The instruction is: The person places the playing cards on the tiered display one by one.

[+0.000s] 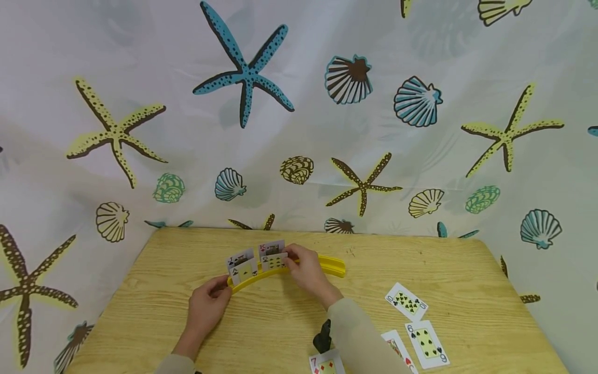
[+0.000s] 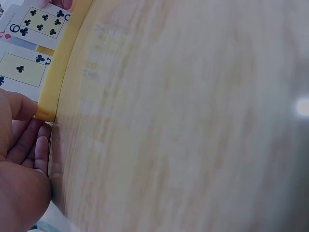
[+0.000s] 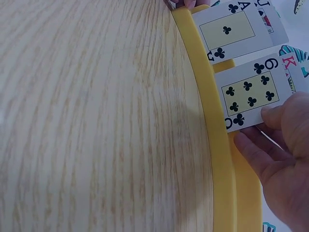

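A curved yellow card holder (image 1: 333,266) stands on the wooden table, with playing cards upright in its left half. My left hand (image 1: 208,307) grips the holder's left end, thumb on top in the left wrist view. Between thumb and fingers, my right hand (image 1: 307,269) pinches the right edge of a six of clubs (image 3: 249,92), whose lower edge is at the holder. Left of it stands an ace of clubs (image 3: 227,31). Behind these two rise a king with a red index (image 1: 271,248) and a jack (image 1: 240,257), both partly covered.
Face up at the right lie a ten of clubs (image 1: 406,302) and a six of spades (image 1: 427,344). My right sleeve partly hides a heart card (image 1: 398,347). A seven of diamonds (image 1: 327,365) lies at the front edge of view, near a small black object (image 1: 322,340). Patterned fabric (image 1: 299,130) hangs behind.
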Tool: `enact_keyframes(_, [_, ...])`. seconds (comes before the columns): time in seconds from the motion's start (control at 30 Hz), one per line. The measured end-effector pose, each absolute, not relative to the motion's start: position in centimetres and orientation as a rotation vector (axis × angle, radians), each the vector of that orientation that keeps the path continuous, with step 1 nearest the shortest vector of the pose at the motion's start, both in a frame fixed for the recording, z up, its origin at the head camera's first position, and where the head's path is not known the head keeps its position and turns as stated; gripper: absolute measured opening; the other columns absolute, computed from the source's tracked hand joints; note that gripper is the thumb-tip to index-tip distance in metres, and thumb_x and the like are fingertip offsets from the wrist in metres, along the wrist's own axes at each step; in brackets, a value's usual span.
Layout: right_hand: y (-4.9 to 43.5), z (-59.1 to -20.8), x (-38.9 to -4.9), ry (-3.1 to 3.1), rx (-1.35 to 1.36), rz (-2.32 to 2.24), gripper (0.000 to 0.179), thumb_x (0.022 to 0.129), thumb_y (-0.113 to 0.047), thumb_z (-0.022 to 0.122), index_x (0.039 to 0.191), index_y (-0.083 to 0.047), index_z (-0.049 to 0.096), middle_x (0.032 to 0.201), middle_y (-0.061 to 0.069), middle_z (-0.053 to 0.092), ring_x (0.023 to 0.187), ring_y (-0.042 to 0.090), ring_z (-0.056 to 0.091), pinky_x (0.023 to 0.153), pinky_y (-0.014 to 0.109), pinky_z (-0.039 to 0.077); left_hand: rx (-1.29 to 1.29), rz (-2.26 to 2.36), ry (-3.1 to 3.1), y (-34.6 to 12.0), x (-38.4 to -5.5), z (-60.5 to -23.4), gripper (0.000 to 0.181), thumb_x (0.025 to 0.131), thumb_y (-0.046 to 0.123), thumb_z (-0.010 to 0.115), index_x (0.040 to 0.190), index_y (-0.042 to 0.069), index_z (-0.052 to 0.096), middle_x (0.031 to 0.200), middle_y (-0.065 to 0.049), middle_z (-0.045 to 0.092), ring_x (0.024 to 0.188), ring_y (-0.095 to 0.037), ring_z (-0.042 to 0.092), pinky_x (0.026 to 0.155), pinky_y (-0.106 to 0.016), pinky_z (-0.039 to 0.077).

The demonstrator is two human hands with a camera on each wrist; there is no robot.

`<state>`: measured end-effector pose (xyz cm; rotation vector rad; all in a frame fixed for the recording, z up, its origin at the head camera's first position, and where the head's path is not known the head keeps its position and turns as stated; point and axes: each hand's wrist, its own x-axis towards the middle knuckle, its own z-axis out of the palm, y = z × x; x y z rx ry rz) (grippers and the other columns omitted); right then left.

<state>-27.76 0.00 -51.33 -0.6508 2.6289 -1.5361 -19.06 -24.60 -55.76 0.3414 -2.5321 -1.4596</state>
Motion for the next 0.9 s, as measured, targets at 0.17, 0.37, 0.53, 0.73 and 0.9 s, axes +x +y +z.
enact_keyframes(0.17, [0.04,-51.42,-27.88,2.635,-0.644,-1.531,0.016,0.106,-0.006,0.062,0.118,-0.004,0.072,0.115,0.011,0.075,0.106,0.021,0.069,0.094,0.037,0.061,0.339,-1.452,-2.530,-24.56,-19.03,-55.76,0.034,0.101,0.006,0.065,0.134,-0.001,0.069,0.129,-0.023,0.073,0.105,-0.022,0.073,0.079,-0.010,0.052])
enact_keyframes(0.37, [0.07,-51.45,-27.92,2.647,-0.644,-1.522,0.016,0.105,-0.007,0.063,0.118,-0.003,0.072,0.114,0.011,0.076,0.106,0.022,0.071,0.093,0.036,0.061,0.349,-1.463,-2.525,-24.66,-19.09,-55.89,0.034,0.100,0.006,0.065,0.134,-0.001,0.069,0.129,-0.023,0.073,0.104,-0.022,0.073,0.079,-0.011,0.052])
enact_keyframes(0.53, [0.09,-51.42,-27.93,2.649,-0.642,-1.513,0.017,0.105,-0.007,0.063,0.119,-0.003,0.072,0.114,0.011,0.076,0.106,0.022,0.071,0.094,0.036,0.061,0.362,-1.469,-2.527,-24.75,-19.27,-56.00,0.035,0.100,0.008,0.065,0.134,-0.001,0.069,0.129,-0.022,0.073,0.098,-0.008,0.069,0.079,-0.010,0.052])
enact_keyframes(0.73, [0.27,-51.33,-27.86,2.644,-0.647,-1.517,0.019,0.105,-0.007,0.063,0.122,-0.003,0.071,0.115,0.012,0.075,0.107,0.024,0.071,0.094,0.036,0.061,0.338,-1.463,-2.526,-24.83,-19.36,-56.07,0.034,0.100,0.009,0.065,0.133,0.000,0.071,0.127,-0.021,0.074,0.093,-0.001,0.067,0.079,-0.012,0.053])
enact_keyframes(0.9, [0.71,-51.19,-27.69,2.641,-0.654,-1.517,0.022,0.106,-0.008,0.063,0.125,-0.003,0.071,0.117,0.012,0.075,0.109,0.025,0.071,0.096,0.038,0.061,0.328,-1.455,-2.529,-24.81,-19.30,-55.97,0.034,0.101,0.009,0.064,0.133,0.001,0.071,0.126,-0.021,0.075,0.093,-0.002,0.068,0.078,-0.012,0.053])
